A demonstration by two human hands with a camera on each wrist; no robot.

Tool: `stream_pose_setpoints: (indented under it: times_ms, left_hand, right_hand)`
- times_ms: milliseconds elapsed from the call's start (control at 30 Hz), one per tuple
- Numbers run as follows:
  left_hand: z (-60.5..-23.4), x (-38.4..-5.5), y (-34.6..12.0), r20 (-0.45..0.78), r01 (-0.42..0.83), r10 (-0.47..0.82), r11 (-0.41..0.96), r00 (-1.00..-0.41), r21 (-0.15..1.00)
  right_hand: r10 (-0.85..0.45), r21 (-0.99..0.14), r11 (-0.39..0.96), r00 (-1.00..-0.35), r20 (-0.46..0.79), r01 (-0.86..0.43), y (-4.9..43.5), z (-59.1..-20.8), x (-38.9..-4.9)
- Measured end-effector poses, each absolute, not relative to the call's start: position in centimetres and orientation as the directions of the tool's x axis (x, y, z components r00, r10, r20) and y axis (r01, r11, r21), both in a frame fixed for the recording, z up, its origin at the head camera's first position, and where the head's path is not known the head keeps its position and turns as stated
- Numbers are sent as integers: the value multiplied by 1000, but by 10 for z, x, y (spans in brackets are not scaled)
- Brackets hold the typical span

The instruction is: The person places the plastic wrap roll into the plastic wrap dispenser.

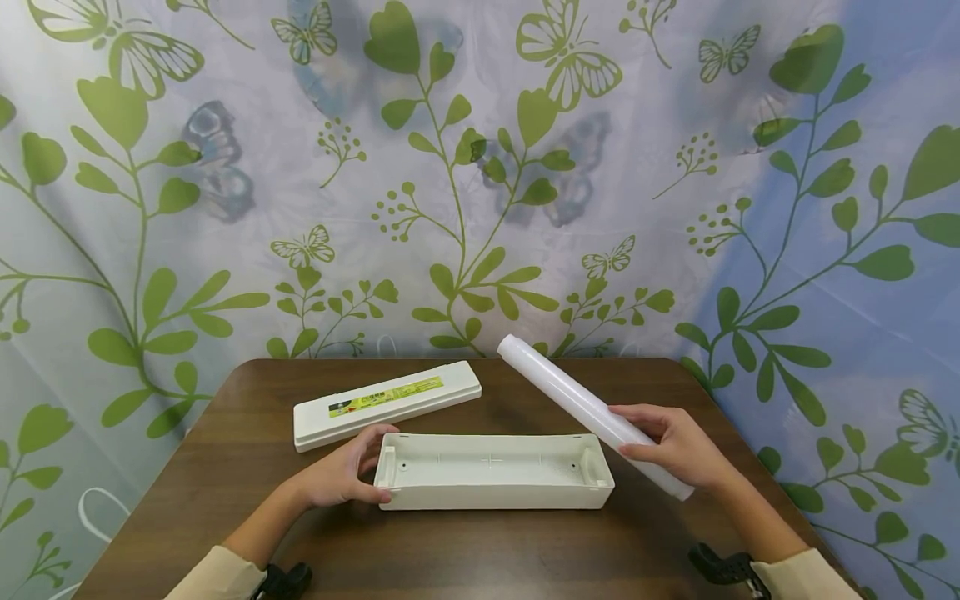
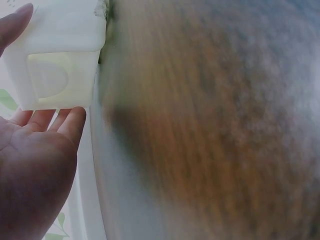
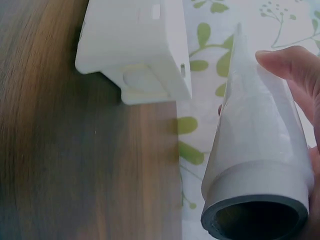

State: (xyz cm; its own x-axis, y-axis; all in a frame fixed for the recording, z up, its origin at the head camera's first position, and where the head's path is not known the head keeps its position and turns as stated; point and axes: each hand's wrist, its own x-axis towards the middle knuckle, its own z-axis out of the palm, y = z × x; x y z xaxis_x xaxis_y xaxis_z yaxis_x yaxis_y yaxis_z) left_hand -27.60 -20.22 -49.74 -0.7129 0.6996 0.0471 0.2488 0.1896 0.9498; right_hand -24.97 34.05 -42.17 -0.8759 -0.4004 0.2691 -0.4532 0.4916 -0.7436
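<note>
A long white plastic box [image 1: 491, 497], without its lid, sits on the table with its hollow inside facing up. Its left end is held by my left hand [image 1: 337, 475], thumb at the front corner and fingers toward the back one; the left wrist view shows the fingertips [image 2: 75, 120] against the box's end wall [image 2: 62, 77]. My right hand [image 1: 675, 442] grips a roll of cling film [image 1: 570, 396] near its lower end. The roll slants up to the left, beyond the box's right end. In the right wrist view its hollow core [image 3: 255, 220] faces the camera.
Behind the box, at the left, lies a white lid [image 1: 390, 404] with a yellow-green label. The brown wooden table [image 1: 480, 558] ends at a hanging curtain [image 1: 480, 208] printed with leaves and butterflies. A white cord [image 1: 93, 508] loops beside the table's left edge.
</note>
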Motion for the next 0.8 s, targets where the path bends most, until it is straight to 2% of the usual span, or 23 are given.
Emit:
stream_pose_setpoints:
  times_ms: [600, 800]
  left_hand:
    - [-500, -277, -203, 65, 244, 707, 155, -704, 957]
    - [-501, -277, -203, 65, 238, 706, 149, -705, 960]
  right_hand:
    - [-496, -756, 445, -835, 238, -480, 306, -419, -259]
    - [-557, -755, 423, -801, 219, -501, 296, -420, -264]
